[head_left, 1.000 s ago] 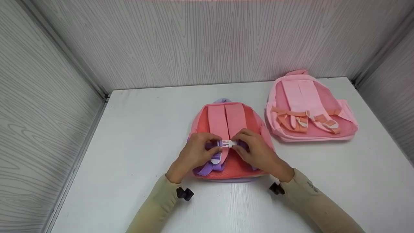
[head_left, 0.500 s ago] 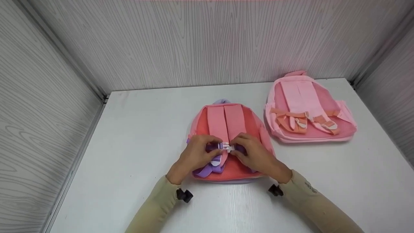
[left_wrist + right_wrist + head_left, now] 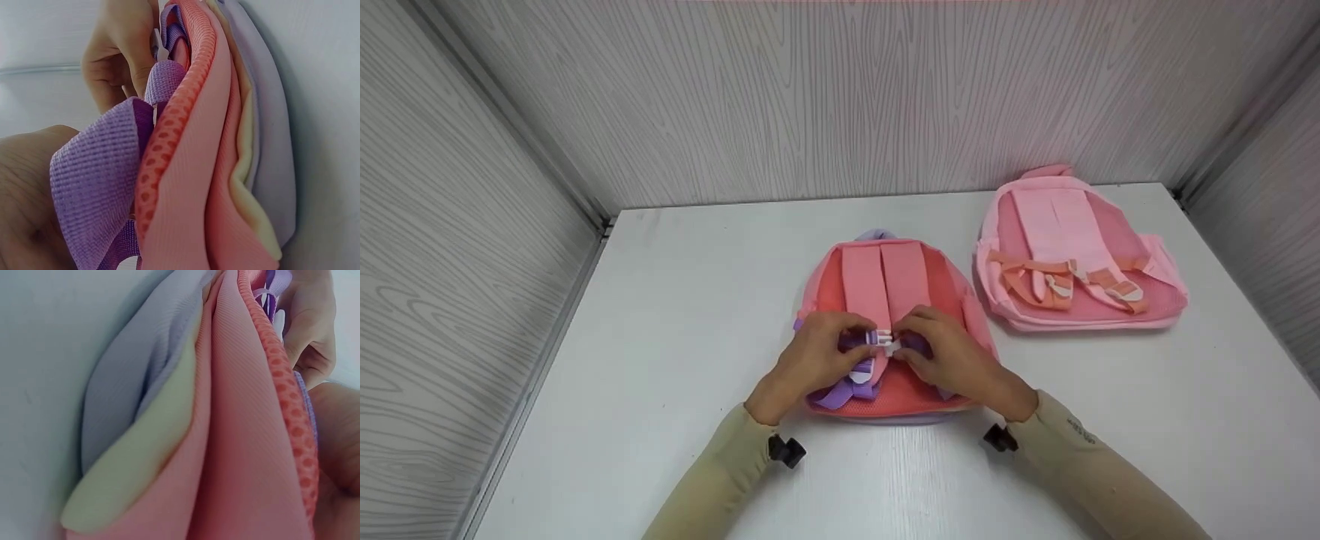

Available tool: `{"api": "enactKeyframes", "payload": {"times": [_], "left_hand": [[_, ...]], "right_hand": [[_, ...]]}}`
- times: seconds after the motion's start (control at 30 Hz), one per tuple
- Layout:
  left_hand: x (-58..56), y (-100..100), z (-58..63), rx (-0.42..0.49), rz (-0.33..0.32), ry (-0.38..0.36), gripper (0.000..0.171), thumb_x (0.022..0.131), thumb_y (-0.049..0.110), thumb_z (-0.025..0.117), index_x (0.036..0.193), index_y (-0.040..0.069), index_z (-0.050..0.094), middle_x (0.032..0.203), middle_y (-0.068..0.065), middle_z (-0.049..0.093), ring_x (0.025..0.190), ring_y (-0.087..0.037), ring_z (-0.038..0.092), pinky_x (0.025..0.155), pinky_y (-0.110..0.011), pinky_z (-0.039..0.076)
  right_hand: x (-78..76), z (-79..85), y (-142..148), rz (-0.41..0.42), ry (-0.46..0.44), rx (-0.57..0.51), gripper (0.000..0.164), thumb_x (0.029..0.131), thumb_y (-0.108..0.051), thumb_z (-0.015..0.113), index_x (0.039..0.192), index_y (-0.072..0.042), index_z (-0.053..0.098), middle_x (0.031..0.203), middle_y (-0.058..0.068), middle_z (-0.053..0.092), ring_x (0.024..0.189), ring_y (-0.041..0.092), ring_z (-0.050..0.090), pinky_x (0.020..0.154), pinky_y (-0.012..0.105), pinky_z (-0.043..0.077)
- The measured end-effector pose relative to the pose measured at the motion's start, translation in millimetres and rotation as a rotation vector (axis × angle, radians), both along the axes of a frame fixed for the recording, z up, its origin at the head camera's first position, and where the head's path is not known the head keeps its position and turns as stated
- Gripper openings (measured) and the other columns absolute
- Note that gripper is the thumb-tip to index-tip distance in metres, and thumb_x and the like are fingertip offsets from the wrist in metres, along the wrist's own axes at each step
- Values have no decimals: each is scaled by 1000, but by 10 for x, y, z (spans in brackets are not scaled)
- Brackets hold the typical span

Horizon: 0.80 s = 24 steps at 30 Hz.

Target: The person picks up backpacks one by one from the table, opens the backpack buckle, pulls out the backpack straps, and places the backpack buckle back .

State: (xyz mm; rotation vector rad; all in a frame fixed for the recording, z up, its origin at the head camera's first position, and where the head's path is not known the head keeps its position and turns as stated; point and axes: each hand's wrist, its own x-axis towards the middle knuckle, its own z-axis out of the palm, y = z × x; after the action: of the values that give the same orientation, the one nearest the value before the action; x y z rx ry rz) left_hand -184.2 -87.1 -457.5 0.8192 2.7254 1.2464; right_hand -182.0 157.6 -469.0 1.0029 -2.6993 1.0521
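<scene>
A coral-pink backpack (image 3: pixel 919 382) lies on the table with its mesh back and shoulder straps upward. Over its middle, my left hand (image 3: pixel 819 352) pinches one white half of a buckle (image 3: pixel 883 338) on purple webbing. My right hand (image 3: pixel 949 349) pinches the other white half, partly hidden by its fingers, which sits tilted against the first. Purple webbing (image 3: pixel 98 180) loops beside the left hand in the left wrist view. The backpack's pink side (image 3: pixel 242 410) fills much of the right wrist view, with the right hand at its right edge.
A second, lighter pink backpack (image 3: pixel 1057 217) with orange straps lies at the right rear. Both rest on a white table (image 3: pixel 675 300) with wood-grain panels (image 3: pixel 840 97) behind and at both sides.
Both hands have shifted slightly toward the person. The right hand's buckle half, nearly in line with the left one a second ago, now tilts downward against it. Both hands keep their hold.
</scene>
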Motion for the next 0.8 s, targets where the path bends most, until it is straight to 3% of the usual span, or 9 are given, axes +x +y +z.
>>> {"api": "enactKeyframes", "payload": {"times": [0.27, 0.57, 0.8], "left_hand": [[-4, -4, -4, 8, -4, 3, 25, 95, 18, 83, 117, 8, 79, 109, -1, 79, 96, -12, 72, 89, -35, 62], [3, -5, -7, 4, -8, -1, 24, 95, 19, 83, 117, 10, 80, 107, 1, 78, 94, -11, 71, 90, -34, 62], [6, -5, 6, -5, 4, -21, 25, 96, 22, 83, 119, 13, 80, 110, 3, 79, 96, -10, 72, 93, -31, 61]], "right_hand": [[-29, 15, -11, 6, -19, -39, 28, 96, -12, 81, 123, -5, 75, 112, 9, 71, 101, 25, 66, 92, 43, 60], [-33, 35, -67, 13, 30, -27, 27, 95, -12, 82, 121, -5, 76, 112, 7, 72, 102, 22, 67, 91, 42, 61], [-28, 59, -98, -7, -6, 9, 27, 96, -14, 81, 122, -9, 77, 113, 4, 72, 105, 21, 66, 95, 40, 59]]}}
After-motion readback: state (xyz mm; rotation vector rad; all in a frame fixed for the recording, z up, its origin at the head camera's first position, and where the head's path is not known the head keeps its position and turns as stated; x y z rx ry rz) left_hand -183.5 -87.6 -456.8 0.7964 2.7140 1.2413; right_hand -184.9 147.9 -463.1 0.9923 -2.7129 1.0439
